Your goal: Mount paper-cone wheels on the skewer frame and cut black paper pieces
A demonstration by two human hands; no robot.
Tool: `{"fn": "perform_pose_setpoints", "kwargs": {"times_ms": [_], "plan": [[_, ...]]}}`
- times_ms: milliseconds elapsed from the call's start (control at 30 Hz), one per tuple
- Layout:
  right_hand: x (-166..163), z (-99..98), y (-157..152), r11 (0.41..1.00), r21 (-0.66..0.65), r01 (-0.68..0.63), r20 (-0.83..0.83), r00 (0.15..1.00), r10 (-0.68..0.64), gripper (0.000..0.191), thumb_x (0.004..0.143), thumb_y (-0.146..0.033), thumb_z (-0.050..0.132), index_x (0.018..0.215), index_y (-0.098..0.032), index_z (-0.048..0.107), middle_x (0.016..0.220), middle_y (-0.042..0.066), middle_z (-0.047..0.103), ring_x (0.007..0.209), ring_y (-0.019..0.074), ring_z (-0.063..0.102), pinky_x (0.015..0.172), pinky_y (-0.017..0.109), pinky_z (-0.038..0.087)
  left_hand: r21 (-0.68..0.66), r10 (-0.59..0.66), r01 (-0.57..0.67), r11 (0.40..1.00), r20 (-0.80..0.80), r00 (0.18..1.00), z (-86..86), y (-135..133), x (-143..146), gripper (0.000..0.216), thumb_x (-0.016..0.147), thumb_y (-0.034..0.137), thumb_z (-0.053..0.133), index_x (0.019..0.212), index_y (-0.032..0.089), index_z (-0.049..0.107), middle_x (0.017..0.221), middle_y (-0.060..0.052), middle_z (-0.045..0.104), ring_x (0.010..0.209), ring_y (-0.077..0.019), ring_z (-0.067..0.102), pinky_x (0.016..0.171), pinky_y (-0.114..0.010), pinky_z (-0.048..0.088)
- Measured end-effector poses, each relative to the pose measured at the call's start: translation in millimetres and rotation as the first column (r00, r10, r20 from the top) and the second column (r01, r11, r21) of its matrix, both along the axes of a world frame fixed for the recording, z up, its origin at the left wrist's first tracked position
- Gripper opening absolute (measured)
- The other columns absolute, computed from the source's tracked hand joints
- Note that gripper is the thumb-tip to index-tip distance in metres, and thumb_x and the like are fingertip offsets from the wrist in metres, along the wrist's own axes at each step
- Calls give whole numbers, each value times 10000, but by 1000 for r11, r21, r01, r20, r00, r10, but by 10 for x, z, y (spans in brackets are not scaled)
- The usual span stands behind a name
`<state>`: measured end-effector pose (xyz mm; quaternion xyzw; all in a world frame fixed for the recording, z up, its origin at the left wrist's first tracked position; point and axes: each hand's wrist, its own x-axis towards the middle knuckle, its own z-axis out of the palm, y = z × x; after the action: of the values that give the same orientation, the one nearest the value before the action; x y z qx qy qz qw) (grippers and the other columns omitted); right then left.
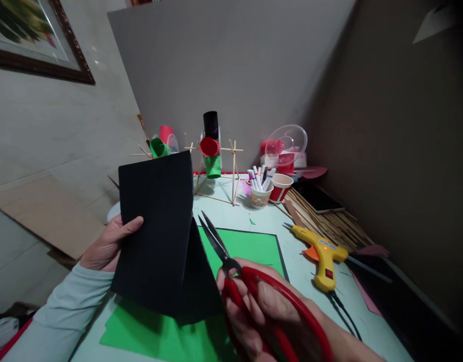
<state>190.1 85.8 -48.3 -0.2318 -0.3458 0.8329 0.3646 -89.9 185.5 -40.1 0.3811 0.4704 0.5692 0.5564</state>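
My left hand (108, 245) grips a folded sheet of black paper (154, 231) by its left edge, thumb on the front. A slit runs along the sheet's right side, and the lower right part hangs apart as a flap. In my right hand (263, 306) is a pair of scissors (218, 242) with red handles. Their blades are slightly parted and point up and left, just right of the slit. Beneath the paper lie green sheets (156, 334) on the pale table, one of them with a black border.
A yellow glue gun (323, 254) with a cable lies at the right, near a bundle of thin sticks (340, 226). Behind stand a cup of markers (260, 196), a red paper cup (281, 187) and a stick frame (234, 173) with coloured paper tubes (213, 167).
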Motion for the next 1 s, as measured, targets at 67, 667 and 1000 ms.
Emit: {"fn": "perform_pose_setpoints", "kwargs": {"times_ms": [67,667,1000], "plan": [[2,27,-23,1000,-15,25,-48,999,-25,538,718,-588,796,1009,-179,605,706,-34,506,503,31,421,452,127,339,-4,1,-1,1000,10,1000,6,-10,14,550,465,297,959,975,217,769,919,-58,803,873,-317,759,745,-316,657],[119,57,-63,994,-76,-76,-69,995,70,426,871,-550,676,1036,-158,679,732,3,598,605,71,547,587,166,422,38,-35,34,999,16,999,-18,-41,71,448,561,245,924,971,178,757,876,-78,802,710,-251,765,671,-295,651],[58,107,-84,996,-74,-43,2,999,43,552,723,-638,772,990,-181,616,693,-25,569,560,60,519,546,159,378,29,-19,19,999,22,1000,-17,-55,120,406,589,198,904,959,154,744,866,-85,801,649,-227,754,624,-280,646]]}}
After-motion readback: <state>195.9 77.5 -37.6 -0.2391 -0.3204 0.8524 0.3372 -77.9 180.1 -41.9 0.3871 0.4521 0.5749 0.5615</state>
